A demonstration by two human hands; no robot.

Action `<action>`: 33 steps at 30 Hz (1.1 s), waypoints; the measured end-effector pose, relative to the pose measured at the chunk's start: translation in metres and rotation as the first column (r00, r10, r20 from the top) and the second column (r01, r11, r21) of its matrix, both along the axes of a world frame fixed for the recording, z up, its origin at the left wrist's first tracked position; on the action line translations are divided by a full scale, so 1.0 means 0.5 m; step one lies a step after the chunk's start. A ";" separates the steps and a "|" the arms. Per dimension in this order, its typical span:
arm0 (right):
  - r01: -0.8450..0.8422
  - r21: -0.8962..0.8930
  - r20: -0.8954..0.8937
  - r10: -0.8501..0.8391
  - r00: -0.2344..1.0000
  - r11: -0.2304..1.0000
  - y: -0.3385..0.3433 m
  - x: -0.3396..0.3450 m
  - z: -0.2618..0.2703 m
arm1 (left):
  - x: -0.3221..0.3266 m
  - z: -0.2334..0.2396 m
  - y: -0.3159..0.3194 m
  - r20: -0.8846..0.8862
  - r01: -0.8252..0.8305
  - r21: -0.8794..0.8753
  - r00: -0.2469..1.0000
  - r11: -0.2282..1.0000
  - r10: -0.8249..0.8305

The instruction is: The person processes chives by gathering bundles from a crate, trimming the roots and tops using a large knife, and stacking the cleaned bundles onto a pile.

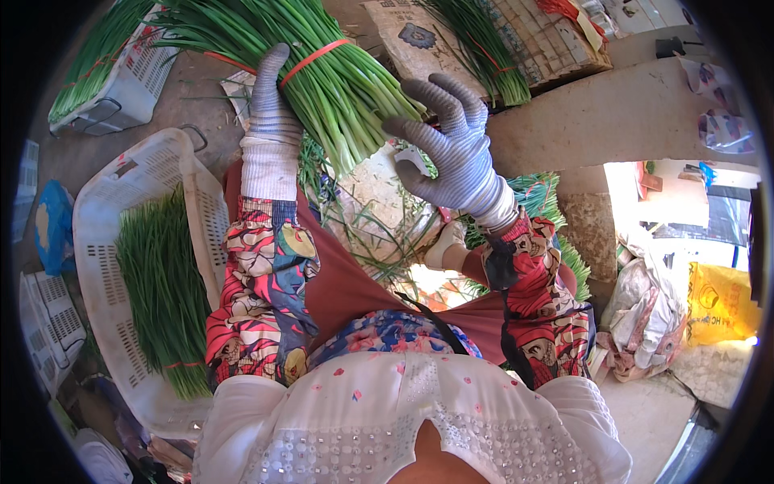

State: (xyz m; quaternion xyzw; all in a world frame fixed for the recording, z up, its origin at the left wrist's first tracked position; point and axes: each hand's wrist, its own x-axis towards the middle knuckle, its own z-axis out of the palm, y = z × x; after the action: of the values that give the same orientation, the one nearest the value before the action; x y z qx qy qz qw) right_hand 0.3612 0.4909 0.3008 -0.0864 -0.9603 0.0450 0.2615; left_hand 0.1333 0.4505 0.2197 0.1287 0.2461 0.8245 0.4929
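Note:
A thick bunch of garlic chives, bound with a red band, is in my gloved left hand. The thumb lies over the band, and the leaves point up and left. My right hand, in a grey striped glove, is beside the pale stem ends with its fingers apart. Its fingertips are close to the stems; whether they touch them cannot be told. A small white piece shows between thumb and forefinger, and I cannot tell whether it is held. Below lies a pale surface strewn with cut leaves.
On the left, a white plastic crate holds banded chives. Another loaded crate stands farther up. One bunch rests on cardboard at the top. More chives lie beyond my right forearm, near white sacks.

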 end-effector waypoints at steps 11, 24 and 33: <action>0.174 0.194 0.123 -0.200 0.972 0.966 0.007 -0.051 -0.003 | 0.011 -0.009 0.012 0.011 0.073 -0.045 0.997 0.996 -0.072; -0.004 0.117 0.169 -0.016 0.985 0.993 -0.017 -0.014 0.003 | 0.007 -0.009 0.016 0.022 0.013 -0.092 1.000 0.996 -0.011; 0.162 -0.235 -0.034 -0.175 0.984 0.958 -0.049 -0.011 -0.025 | -0.003 -0.017 0.025 0.017 -0.148 -0.169 0.988 0.974 0.153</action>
State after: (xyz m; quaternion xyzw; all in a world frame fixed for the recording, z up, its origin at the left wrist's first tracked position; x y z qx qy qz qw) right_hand 0.3557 0.4663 0.2882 -0.1966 -0.9301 0.1365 0.2787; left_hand 0.1315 0.4627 0.2110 0.0556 0.3162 0.8376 0.4419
